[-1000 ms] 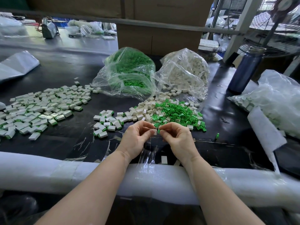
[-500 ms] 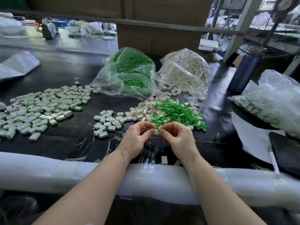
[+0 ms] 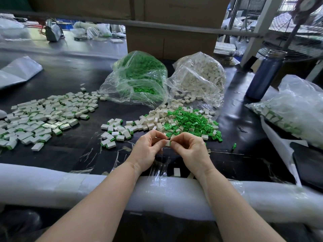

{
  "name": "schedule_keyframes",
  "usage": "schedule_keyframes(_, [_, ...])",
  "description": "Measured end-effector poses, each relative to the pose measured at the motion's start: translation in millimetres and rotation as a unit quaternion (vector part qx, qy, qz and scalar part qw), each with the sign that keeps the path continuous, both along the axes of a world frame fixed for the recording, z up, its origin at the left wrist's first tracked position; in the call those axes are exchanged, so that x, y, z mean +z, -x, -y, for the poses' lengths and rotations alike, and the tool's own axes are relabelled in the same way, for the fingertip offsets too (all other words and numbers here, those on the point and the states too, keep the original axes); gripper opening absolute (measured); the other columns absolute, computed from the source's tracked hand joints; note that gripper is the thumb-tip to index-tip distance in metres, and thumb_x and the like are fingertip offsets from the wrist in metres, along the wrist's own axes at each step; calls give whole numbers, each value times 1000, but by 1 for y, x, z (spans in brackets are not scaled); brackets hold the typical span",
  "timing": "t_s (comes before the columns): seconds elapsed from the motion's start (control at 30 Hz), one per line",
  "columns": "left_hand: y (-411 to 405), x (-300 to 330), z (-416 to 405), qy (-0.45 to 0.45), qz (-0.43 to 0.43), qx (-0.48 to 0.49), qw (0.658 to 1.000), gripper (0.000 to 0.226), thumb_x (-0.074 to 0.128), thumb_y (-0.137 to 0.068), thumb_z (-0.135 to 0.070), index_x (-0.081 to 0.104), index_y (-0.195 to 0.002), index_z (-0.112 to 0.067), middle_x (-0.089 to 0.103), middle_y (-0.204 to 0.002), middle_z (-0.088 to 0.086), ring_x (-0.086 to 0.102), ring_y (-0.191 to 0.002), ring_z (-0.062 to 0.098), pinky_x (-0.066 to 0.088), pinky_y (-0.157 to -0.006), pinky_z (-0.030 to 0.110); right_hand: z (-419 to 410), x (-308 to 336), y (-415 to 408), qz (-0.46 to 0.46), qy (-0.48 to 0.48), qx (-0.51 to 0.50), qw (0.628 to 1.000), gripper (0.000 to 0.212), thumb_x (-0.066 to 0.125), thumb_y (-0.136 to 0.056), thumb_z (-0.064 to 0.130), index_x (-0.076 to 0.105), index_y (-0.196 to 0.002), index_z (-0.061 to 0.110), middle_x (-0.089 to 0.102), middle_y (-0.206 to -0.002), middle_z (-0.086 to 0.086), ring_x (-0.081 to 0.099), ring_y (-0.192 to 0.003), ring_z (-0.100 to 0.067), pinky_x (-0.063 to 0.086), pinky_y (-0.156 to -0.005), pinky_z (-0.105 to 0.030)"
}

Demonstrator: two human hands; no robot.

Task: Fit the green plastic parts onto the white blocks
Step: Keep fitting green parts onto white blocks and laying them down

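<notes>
The hands (image 3: 170,149) hide most of the pinched white block (image 3: 167,143).

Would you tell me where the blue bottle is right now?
In the head view the blue bottle stands far right on the black table, right of the bag of white blocks.

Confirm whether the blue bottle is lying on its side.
No, the blue bottle stands upright on the black table, right of the bag of white blocks.

Bright daylight from back right, glare on black table (image 3: 73,79), edges warped w/ wide-angle.
</notes>
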State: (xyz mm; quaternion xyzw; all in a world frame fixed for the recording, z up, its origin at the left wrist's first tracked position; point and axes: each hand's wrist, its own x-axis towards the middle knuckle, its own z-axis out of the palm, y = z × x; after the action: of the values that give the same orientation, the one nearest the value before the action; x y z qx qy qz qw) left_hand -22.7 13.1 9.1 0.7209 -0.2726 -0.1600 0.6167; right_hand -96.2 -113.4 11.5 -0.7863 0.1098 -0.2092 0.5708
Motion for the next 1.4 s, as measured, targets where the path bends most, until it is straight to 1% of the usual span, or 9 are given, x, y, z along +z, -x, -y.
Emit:
schedule_keyframes(0.13, [1,0,0,-25,20,-11,999,7,58,-90,-11,64,-90,-15,64,-75,0,53,-63,7,48,-65,20,1,-1,0,9,3,-14,1000,11,70,-79,2,65,-77,12,65,-72,-3,58,-67,-11,52,-66,-25])
schedule_keyframes(0.23, [1,1,1,-47,42,-8,998,11,59,-89,-12,67,-96,-8,69,-88,14,60,-76,29,52,-78,34,1,-1,-1,3,-4,-8,1000,14,69,-79,-1,63,-77,11,65,-74,-6,58,-69,-14,51,-68,-28])
schedule_keyframes(0.27, [1,1,1,-47,43,-7,998,11,59,-89,-12,68,-95,-8,69,-90,14,62,-82,31,52,-82,34,2,-2,-2,0,-7,-2,1000,15,68,-80,-3,63,-78,11,64,-75,-8,58,-70,-15,51,-68,-29])
schedule_keyframes(0.4, [1,1,0,-46,38,-14,998,11,60,-88,-8,69,-89,-13,70,-88,4,64,-85,13,50,-84,19,3,-3,-1,-10,-28,21,999,21,67,-78,-5,60,-78,15,58,-66,-1,51,-61,-7,44,-58,-18])
schedule_keyframes(0.73, [4,3,-2,-74,51,-30,996,11,60,-88,-4,69,-87,-10,66,-78,-3,59,-72,-1,44,-72,5,6,-2,1,-26,-39,43,998,28,67,-75,-10,55,-71,15,55,-64,0,50,-60,-9,43,-56,-17])
schedule_keyframes(0.9, [5,5,-3,-80,52,-44,995,10,59,-87,-1,68,-86,-6,62,-72,-5,57,-60,-9,43,-65,4,7,-1,1,-34,-45,48,997,30,68,-73,-11,54,-67,15,53,-62,3,48,-54,-4,42,-52,-16])
schedule_keyframes(1.07, [4,3,-2,-110,70,-47,990,10,61,-87,-5,69,-85,-11,61,-74,-7,59,-67,-2,44,-74,9,7,-3,0,-42,-33,53,997,31,68,-73,-11,54,-67,16,55,-62,3,49,-55,-6,42,-53,-17])
schedule_keyframes(1.33, [3,0,-1,-52,68,-26,996,14,58,-90,-11,63,-95,-24,61,-77,-7,52,-63,-2,44,-69,15,6,-3,-2,-6,-81,26,996,15,68,-80,-2,63,-75,11,62,-65,-2,55,-54,-3,46,-53,-16])
schedule_keyframes(1.4, [3,-2,-1,-60,79,-33,995,21,63,-86,-10,57,-94,-28,60,-80,-5,49,-63,5,45,-68,19,6,-3,-2,-3,-103,13,995,14,66,-82,-2,63,-75,10,63,-64,-2,56,-52,-2,46,-50,-15])
